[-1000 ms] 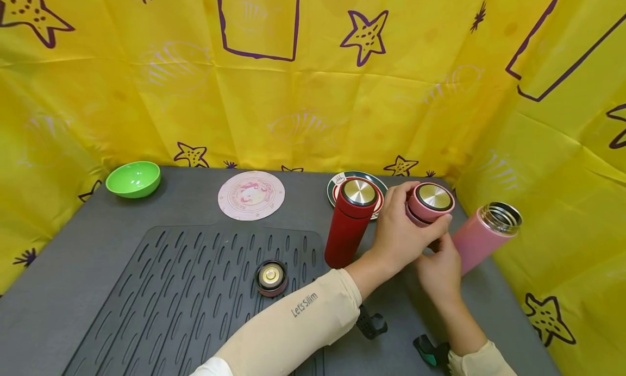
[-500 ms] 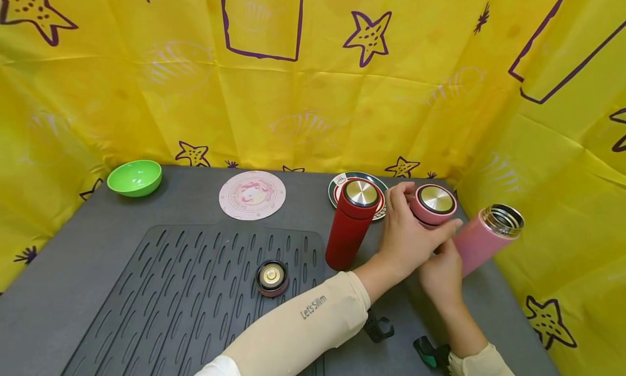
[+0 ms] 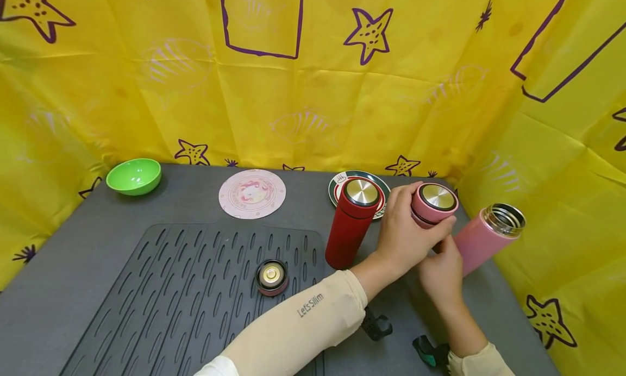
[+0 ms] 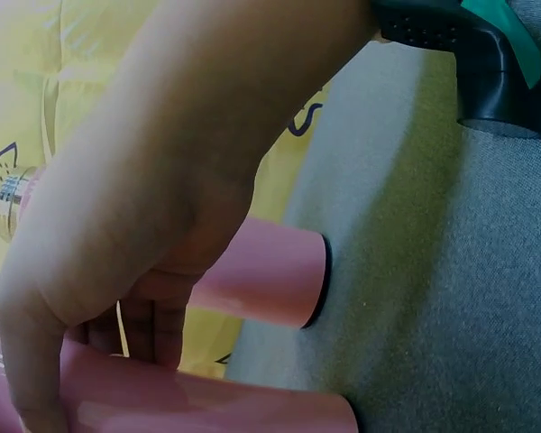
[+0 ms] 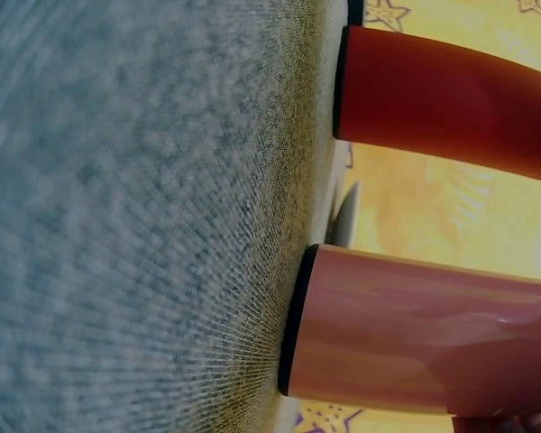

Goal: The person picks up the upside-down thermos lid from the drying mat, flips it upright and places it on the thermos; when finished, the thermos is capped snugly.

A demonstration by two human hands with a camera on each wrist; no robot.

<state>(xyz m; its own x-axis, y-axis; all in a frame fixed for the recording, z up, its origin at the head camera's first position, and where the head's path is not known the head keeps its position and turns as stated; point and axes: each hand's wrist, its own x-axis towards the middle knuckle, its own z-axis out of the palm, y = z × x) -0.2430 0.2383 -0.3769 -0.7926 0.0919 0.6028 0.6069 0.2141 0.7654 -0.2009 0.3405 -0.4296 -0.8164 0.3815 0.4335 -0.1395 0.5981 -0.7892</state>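
Note:
A capped pink thermos bottle [image 3: 435,198] stands upright on the table between both hands. My left hand [image 3: 405,229] grips its top around the lid, thumb across the near side. Below, my right hand [image 3: 442,267] holds the bottle's body; the left wrist view shows that hand [image 4: 135,207] with fingers wrapped around the pink side. Just right stands a second pink thermos bottle [image 3: 484,243] without a lid, its steel neck exposed. A red thermos bottle [image 3: 351,224] with its lid on stands left of my left hand. A loose lid [image 3: 271,278] lies inside up.
The loose lid lies on a dark ribbed mat [image 3: 195,300]. Toward the back are a green bowl [image 3: 134,177], a round pink mat [image 3: 251,194] and a green-rimmed plate [image 3: 337,181] partly behind the red bottle. Yellow patterned cloth [image 3: 303,93] closes off the back and sides.
My left hand's fingers loosened and shifted at the pink lid half a second ago, and now close around it again. My right hand stays on the body. The other objects keep their places.

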